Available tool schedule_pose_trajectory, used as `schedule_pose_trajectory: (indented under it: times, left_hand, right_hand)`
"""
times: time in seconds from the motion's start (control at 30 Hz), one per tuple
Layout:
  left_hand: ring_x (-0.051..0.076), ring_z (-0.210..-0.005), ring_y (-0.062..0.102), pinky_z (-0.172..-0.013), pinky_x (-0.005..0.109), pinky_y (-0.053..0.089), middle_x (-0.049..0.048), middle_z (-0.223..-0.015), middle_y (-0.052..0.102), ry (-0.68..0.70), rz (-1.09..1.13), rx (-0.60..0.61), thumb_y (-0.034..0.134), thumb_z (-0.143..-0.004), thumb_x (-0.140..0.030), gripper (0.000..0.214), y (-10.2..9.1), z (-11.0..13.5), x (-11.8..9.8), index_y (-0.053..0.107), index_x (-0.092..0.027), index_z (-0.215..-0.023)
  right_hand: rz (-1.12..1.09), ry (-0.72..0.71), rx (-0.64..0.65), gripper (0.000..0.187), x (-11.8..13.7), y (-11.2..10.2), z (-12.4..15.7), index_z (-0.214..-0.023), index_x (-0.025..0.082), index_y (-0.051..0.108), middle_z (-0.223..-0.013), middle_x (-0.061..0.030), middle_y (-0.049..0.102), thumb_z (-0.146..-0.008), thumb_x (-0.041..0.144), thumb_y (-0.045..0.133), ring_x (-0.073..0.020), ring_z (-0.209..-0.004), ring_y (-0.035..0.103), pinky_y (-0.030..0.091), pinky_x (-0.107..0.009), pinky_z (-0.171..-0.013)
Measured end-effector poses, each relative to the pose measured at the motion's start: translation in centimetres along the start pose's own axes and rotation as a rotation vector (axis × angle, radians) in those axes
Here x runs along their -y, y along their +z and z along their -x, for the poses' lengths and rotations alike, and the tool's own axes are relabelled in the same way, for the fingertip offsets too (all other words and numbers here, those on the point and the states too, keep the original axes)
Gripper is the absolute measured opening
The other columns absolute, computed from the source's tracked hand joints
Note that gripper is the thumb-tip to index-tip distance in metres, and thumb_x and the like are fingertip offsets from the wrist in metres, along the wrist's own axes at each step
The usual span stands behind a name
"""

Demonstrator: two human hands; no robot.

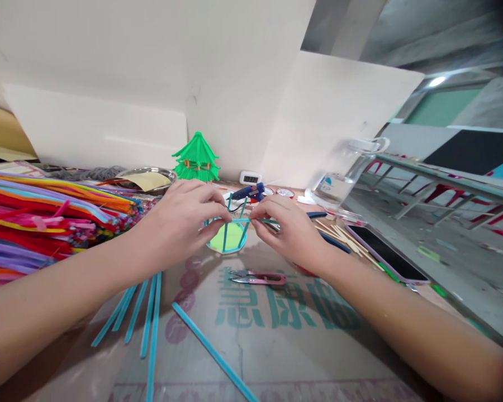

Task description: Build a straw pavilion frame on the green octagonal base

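Between my hands stands a small frame with blue pipe cleaner uprights (226,237) on a yellow-green base (218,239) edged in blue. A blue pipe cleaner (240,220) runs crosswise along the uprights. My left hand (184,215) is closed in a pinch on this pipe cleaner at the frame's left side. Opposite it, my right hand (291,231) pinches the same strip near the right upright. Pink-handled thread snips (272,278) lie just in front of the frame. Nearer to me is a loose blue pipe cleaner (212,349), with several more (148,318) below my left wrist.
Bundles of coloured pipe cleaners (33,223) fill the left side. Behind stand a green tree (198,156), a white timer (250,177) and a blue glue gun (251,192). At right are a water jug (335,178), wooden sticks (346,237) and a phone (385,254).
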State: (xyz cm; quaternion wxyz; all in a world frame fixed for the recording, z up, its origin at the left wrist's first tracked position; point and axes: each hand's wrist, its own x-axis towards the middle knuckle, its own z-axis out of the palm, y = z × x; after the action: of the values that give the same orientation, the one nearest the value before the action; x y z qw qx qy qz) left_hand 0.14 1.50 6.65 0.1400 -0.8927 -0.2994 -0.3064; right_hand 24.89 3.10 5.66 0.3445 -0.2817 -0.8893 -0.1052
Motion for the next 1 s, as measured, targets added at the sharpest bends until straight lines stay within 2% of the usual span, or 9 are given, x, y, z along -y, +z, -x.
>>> schedule_pose_trajectory:
  times: [0.33,0.6,0.8,1.0]
  left_hand:
    - [0.025,-0.1,0.061,-0.089,0.042,0.04,0.0034,-0.104,0.069,0.0,-0.005,0.003,0.059,-0.094,-0.019,0.015,0.0,0.0,-0.1,0.073,-0.024,-0.099]
    - [0.027,-0.102,0.06,-0.091,0.045,0.042,0.0043,-0.105,0.069,-0.006,-0.021,0.013,0.057,-0.095,-0.022,0.016,0.0,0.0,0.0,0.072,-0.025,-0.1]
    - [0.03,-0.118,0.057,-0.1,0.05,0.042,0.0106,-0.122,0.066,-0.004,0.015,-0.025,0.051,-0.099,-0.029,0.03,-0.5,-0.1,-1.9,0.067,-0.021,-0.123]
    - [0.03,-0.118,0.056,-0.102,0.052,0.041,0.0096,-0.118,0.068,-0.016,0.023,-0.101,0.049,-0.1,-0.028,0.029,-1.1,0.0,-3.8,0.072,-0.022,-0.116]
  right_hand:
    - [0.066,0.012,-0.01,0.008,0.3,0.3,0.1,-0.087,0.018,0.061,-0.082,-0.0051,0.068,-0.089,0.012,0.058,-0.0211,-0.081,0.061,0.041,-0.032,-0.073]
    - [0.124,-0.04,-0.039,0.009,0.3,0.5,0.2,-0.086,0.019,0.058,-0.081,-0.0045,0.066,-0.088,0.011,0.055,-0.0213,-0.08,0.059,0.041,-0.034,-0.075]
    - [0.114,-0.08,-0.076,0.012,1.5,-0.5,-0.1,-0.087,0.021,0.055,-0.082,-0.0044,0.066,-0.089,0.01,0.053,-0.0206,-0.081,0.06,0.044,-0.034,-0.075]
    - [0.136,-0.121,-0.158,0.01,2.9,-1.7,-0.5,-0.091,0.022,0.056,-0.087,-0.0051,0.068,-0.09,0.012,0.056,-0.0207,-0.086,0.063,0.046,-0.036,-0.079]
